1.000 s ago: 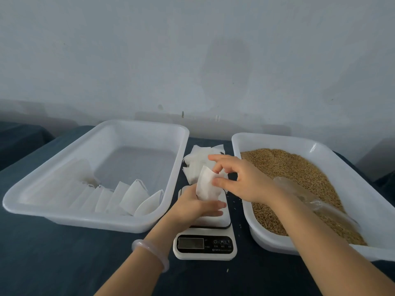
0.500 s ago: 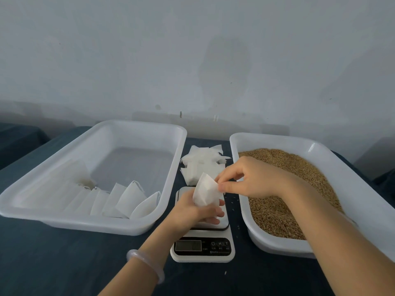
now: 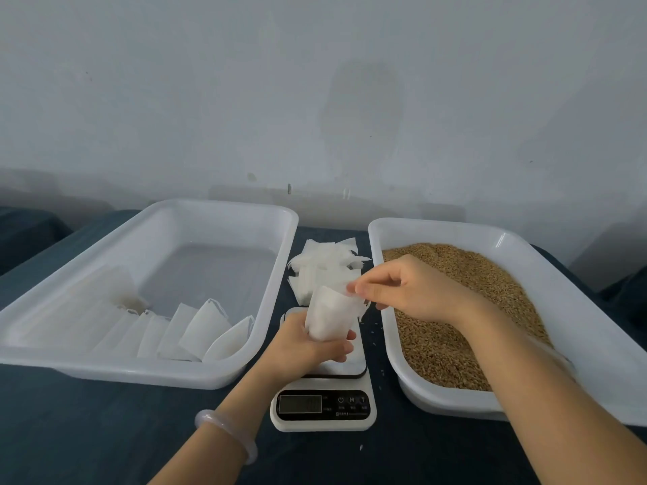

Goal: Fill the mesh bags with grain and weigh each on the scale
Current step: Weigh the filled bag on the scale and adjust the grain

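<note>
Dark cloth (image 3: 105, 432), mesh bag (image 3: 331, 318) (upright) over scale (image 3: 324, 409), left grip (image 3: 304, 348) clasping base, right grip (image 3: 409, 292) pinching rim.

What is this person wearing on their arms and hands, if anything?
Very little. No sleeves or gloves show: the left hand and right hand are bare, and so are the arms as far as the frame's edge. The one item worn is a pale, smooth, rounded bangle around the left wrist.
</note>
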{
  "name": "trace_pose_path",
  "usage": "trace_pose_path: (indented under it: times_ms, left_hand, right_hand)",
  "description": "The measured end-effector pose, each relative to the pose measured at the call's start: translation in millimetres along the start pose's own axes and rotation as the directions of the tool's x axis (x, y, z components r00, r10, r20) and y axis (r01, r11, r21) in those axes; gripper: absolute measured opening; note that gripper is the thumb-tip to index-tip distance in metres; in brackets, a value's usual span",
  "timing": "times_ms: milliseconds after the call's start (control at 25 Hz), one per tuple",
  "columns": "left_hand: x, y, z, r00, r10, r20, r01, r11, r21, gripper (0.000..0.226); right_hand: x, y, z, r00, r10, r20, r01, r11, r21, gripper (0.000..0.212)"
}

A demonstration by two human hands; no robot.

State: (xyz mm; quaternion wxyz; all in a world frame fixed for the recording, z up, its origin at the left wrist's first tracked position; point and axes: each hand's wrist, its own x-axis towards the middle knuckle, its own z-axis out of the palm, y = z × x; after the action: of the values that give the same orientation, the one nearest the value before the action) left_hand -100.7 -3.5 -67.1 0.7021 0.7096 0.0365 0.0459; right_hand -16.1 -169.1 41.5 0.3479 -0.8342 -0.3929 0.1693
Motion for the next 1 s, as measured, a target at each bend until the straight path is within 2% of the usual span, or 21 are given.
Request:
trace_pose_path:
  times_ms: [80,160,240,280,320,360,440,520,600,720,840,1000]
  left_hand:
    - [2.0,-0.7,-0.1,0.999,0.03,-0.04,-0.027,0.995,0.091,0.022]
    - [3.0,-2.0,0.9,0.994,0.07,-0.087,-0.052,0.979,0.195,0.019]
    - [3.1,-1.6,3.6,0.984,0.117,-0.138,-0.08,0.966,0.246,0.018]
    - [4.4,-0.6,6.0,0.975,0.148,-0.164,-0.101,0.96,0.262,0.018]
    - [6.1,1.3,8.6,0.966,0.177,-0.189,-0.119,0.952,0.284,0.019]
    - [8.5,3.8,11.8,0.957,0.205,-0.205,-0.135,0.941,0.311,0.019]
    - [14.9,10.1,20.5,0.95,0.24,-0.198,-0.161,0.924,0.348,0.019]
    - [19.5,17.8,28.2,0.958,0.23,-0.17,-0.164,0.929,0.331,0.02]
    - [22.5,25.0,31.1,0.978,0.177,-0.115,-0.147,0.962,0.23,0.018]
    - [24.7,35.1,31.4,0.995,0.098,0.027,-0.1,0.99,0.095,0.024]
    - [31.3,45.0,35.1,0.997,0.067,0.048,-0.074,0.985,0.156,0.032]
    - [48.2,58.0,45.4,0.995,0.102,0.016,-0.102,0.95,0.295,0.044]
  right_hand:
    - [-13.8,16.3,-17.9,0.992,0.025,-0.122,-0.026,1.0,-0.009,0.014]
    - [-38.2,47.3,-53.1,0.949,0.136,-0.283,-0.188,0.968,-0.164,0.013]
    - [-71.4,82.6,-83.7,0.878,0.401,-0.262,-0.474,0.8,-0.367,0.03]
    - [-87.7,98.3,-91.1,0.812,0.544,-0.214,-0.577,0.689,-0.438,0.041]
    - [-100.1,111.2,-92.2,0.751,0.636,-0.176,-0.633,0.617,-0.467,0.046]
    - [-108.1,120.4,-88.4,0.72,0.675,-0.162,-0.661,0.595,-0.457,0.044]
    - [-115.5,136.1,-78.9,0.732,0.649,-0.209,-0.669,0.626,-0.4,0.031]
    - [-116.0,147.5,-73.8,0.754,0.601,-0.266,-0.656,0.659,-0.37,0.027]
    - [-114.6,155.0,-74.0,0.75,0.579,-0.318,-0.661,0.66,-0.357,0.032]
    - [-110.1,162.9,-73.8,0.775,0.556,-0.299,-0.63,0.65,-0.425,0.042]
    - [-108.5,165.6,-73.3,0.815,0.521,-0.253,-0.576,0.686,-0.445,0.023]
    - [-116.6,160.2,-81.6,0.844,0.47,-0.259,-0.536,0.768,-0.351,0.021]
